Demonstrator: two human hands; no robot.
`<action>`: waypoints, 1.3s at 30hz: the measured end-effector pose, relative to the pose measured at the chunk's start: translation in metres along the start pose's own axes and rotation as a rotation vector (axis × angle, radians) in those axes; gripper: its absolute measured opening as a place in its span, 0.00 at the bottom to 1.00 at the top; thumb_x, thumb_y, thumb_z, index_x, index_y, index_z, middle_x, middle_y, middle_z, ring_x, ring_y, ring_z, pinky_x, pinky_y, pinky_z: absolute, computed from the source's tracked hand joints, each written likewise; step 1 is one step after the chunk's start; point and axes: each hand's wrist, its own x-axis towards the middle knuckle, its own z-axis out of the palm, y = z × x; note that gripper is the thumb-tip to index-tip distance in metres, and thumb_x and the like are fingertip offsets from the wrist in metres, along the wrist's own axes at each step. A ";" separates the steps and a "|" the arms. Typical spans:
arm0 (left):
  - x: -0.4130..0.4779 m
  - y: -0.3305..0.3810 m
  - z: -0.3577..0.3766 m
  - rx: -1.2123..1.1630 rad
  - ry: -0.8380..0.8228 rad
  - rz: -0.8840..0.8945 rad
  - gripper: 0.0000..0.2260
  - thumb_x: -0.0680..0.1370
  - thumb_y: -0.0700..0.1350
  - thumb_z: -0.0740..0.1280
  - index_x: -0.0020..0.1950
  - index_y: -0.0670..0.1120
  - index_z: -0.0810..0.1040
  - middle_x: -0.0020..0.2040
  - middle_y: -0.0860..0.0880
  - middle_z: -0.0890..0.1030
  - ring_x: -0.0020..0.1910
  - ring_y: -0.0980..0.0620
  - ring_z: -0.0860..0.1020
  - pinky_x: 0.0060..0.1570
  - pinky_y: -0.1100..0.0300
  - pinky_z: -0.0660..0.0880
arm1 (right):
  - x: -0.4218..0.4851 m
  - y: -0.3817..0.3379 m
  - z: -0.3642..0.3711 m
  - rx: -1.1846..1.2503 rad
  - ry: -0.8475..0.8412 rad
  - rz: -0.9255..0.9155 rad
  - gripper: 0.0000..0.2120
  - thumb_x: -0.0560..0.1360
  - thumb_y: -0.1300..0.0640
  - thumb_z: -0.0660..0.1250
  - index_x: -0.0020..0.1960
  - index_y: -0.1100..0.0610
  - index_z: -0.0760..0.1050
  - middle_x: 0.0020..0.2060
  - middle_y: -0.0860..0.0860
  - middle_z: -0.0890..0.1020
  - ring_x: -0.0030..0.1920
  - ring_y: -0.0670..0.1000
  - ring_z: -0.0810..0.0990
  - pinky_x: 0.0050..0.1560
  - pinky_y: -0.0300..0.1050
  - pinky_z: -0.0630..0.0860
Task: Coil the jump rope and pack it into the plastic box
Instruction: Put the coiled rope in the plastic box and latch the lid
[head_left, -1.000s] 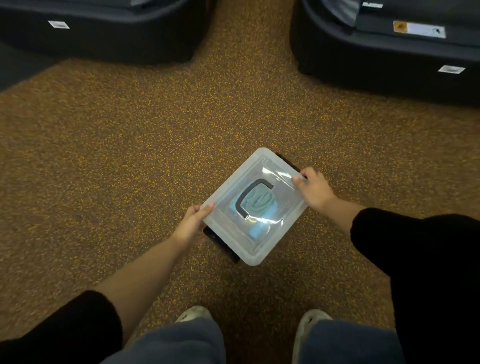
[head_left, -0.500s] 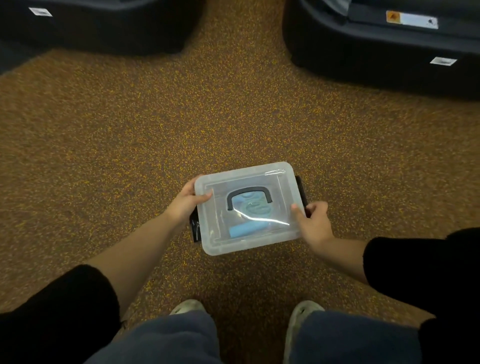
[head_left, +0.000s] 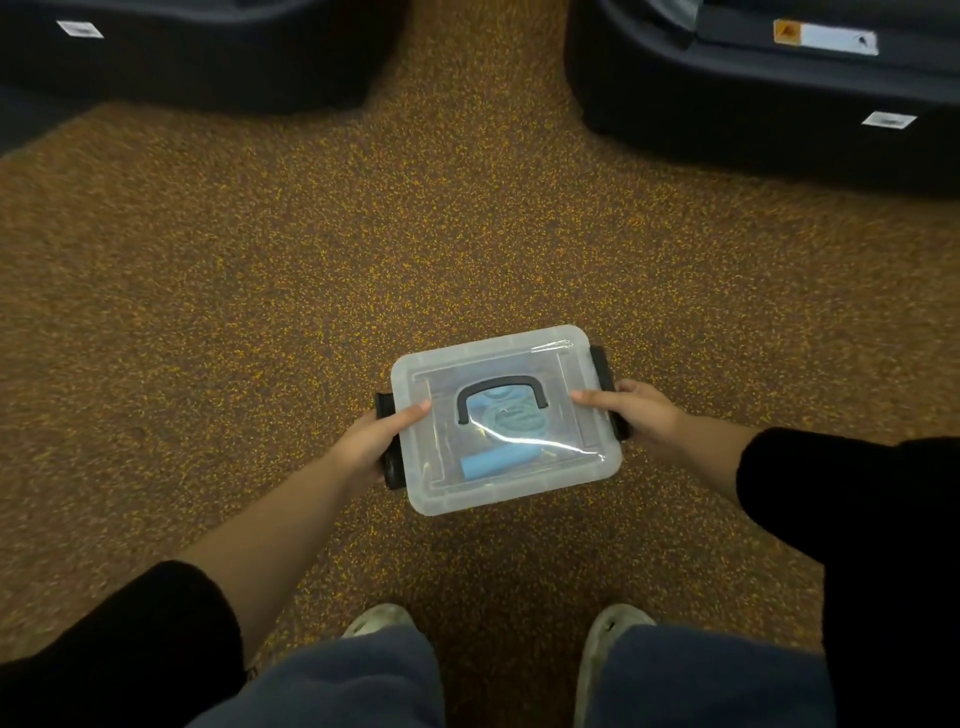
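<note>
Gripping the lidded plastic box (head_left: 519, 486) above the speckled floor (head_left: 260, 312), the left hand (head_left: 371, 447) clasps its left end and the right hand (head_left: 636, 413) its right end, thumbs on the lid, with the coiled blue jump rope (head_left: 511, 423) visible inside.

I am viewing a person wearing black sleeves (head_left: 130, 639) pushed up toward the elbows, leaving both forearms bare. The left hand (head_left: 371, 441) and right hand (head_left: 641, 415) are bare. Grey-blue trousers (head_left: 353, 680) are covering both legs. Pale, worn shoes (head_left: 376, 621) are showing below.
</note>
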 end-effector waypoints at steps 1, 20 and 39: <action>0.000 0.000 0.002 -0.018 0.007 0.015 0.12 0.75 0.47 0.69 0.58 0.49 0.76 0.50 0.46 0.84 0.43 0.50 0.84 0.34 0.54 0.81 | 0.000 -0.001 0.001 0.020 -0.005 0.006 0.31 0.64 0.54 0.78 0.63 0.62 0.73 0.54 0.58 0.83 0.53 0.59 0.82 0.52 0.57 0.80; -0.001 -0.001 0.044 0.479 0.598 0.149 0.26 0.80 0.55 0.56 0.70 0.37 0.63 0.64 0.36 0.74 0.62 0.36 0.74 0.57 0.47 0.71 | -0.001 0.005 0.037 -0.472 0.396 -0.273 0.29 0.79 0.41 0.54 0.76 0.54 0.57 0.63 0.59 0.76 0.62 0.62 0.75 0.59 0.51 0.72; 0.004 -0.003 0.060 0.600 0.710 0.203 0.27 0.82 0.49 0.52 0.76 0.36 0.49 0.75 0.37 0.60 0.70 0.35 0.66 0.63 0.45 0.66 | -0.008 0.015 0.059 -0.519 0.608 -0.340 0.23 0.80 0.46 0.53 0.70 0.57 0.65 0.58 0.60 0.79 0.56 0.63 0.78 0.55 0.53 0.73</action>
